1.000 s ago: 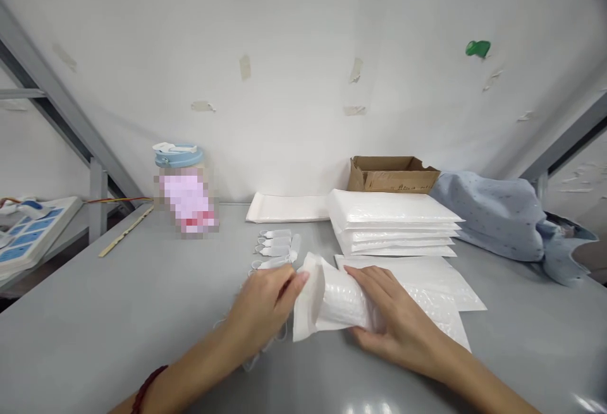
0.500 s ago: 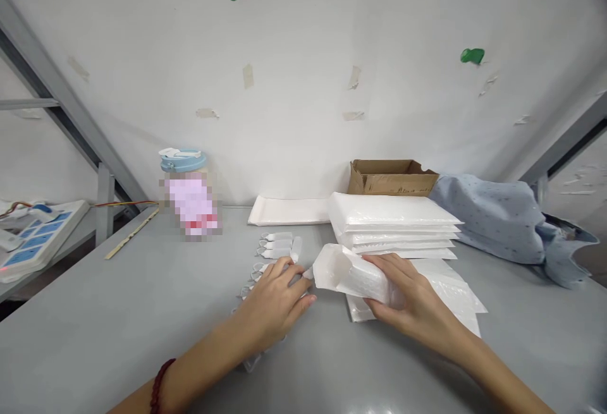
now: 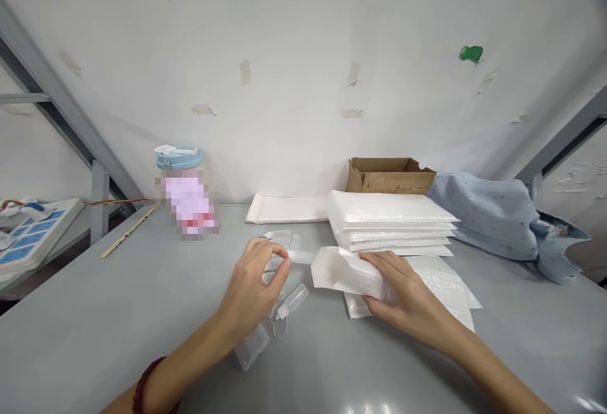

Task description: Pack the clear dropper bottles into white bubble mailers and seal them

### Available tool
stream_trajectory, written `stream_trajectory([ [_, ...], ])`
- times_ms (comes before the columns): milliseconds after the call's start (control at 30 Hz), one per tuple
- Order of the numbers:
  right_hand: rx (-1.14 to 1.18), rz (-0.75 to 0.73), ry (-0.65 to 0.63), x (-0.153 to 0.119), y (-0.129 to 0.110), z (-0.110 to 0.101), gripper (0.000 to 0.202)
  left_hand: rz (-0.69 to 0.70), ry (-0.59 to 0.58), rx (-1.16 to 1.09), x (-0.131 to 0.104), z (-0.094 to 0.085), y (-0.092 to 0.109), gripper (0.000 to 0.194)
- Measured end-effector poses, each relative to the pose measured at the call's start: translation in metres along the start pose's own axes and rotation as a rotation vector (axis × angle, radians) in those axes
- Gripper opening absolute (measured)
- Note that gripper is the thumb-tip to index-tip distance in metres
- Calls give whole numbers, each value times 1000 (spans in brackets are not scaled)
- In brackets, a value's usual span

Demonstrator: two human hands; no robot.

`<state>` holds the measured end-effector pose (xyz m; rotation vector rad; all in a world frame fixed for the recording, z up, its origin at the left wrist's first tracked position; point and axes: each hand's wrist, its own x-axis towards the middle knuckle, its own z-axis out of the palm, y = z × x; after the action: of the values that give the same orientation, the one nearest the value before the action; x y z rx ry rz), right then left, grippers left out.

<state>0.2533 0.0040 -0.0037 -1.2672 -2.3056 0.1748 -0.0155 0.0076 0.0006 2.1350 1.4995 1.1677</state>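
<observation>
Between thumb and forefinger, my left hand [image 3: 258, 278] pinches one end of a small translucent bottle [image 3: 302, 257], whose other end points right, close to the mouth of a white bubble mailer [image 3: 358, 275]. My right hand [image 3: 405, 287] is wrapped round that mailer, its open mouth facing left. Several similar bottles lie beneath and around my left hand, partly hidden by it. One loose bottle [image 3: 294, 301] with a looped cord rests on the grey table just right of my left hand. Clear containers [image 3: 252, 346] lie below it.
A stack of white mailers [image 3: 393, 212] stands behind my right hand, with flat mailers [image 3: 448, 284] beneath it. Farther back are a cardboard box [image 3: 391, 180] and blue cloth [image 3: 484, 215]. A blue-lidded container [image 3: 179, 158] stands back left, near a power strip [image 3: 40, 234].
My left hand has moved left and up, now pinching a bottle near the mailer's mouth. The loose bottle and clear containers are uncovered. My right hand still holds the mailer.
</observation>
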Motion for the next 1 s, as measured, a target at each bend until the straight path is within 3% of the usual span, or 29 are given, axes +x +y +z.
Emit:
stream_trajectory([
  [100, -2, 16, -21, 1, 0, 0, 55, -64, 84, -34, 0, -6, 3, 8],
  [200, 11, 17, -43, -1, 1, 1, 59, -30, 119, -84, 0, -9, 5, 7],
  [433, 148, 17, -103, -9, -1, 9, 85, 139, -25, -225, -8, 5, 11, 8],
  [567, 195, -21, -126, -11, -8, 13, 87, 298, -106, -270, -17, 15, 11, 12],
  [700, 218, -35, -118, -11, -9, 15, 83, 440, -166, -287, -15, 11, 11, 22],
  [800, 206, 23, -82, -10, -6, 13, 79, 366, -30, -240, -7, -1, 9, 18],
  [867, 186, 59, -38, -9, -2, 12, 77, 291, -7, -142, -2, -8, 6, 12],
  [933, 172, 90, 7, -8, 0, 10, 74, 241, -124, 19, 1, -12, 2, 7],
  [1000, 167, 113, 38, -7, 1, 9, 72, 203, -327, 181, 0, -12, -2, 12],
])
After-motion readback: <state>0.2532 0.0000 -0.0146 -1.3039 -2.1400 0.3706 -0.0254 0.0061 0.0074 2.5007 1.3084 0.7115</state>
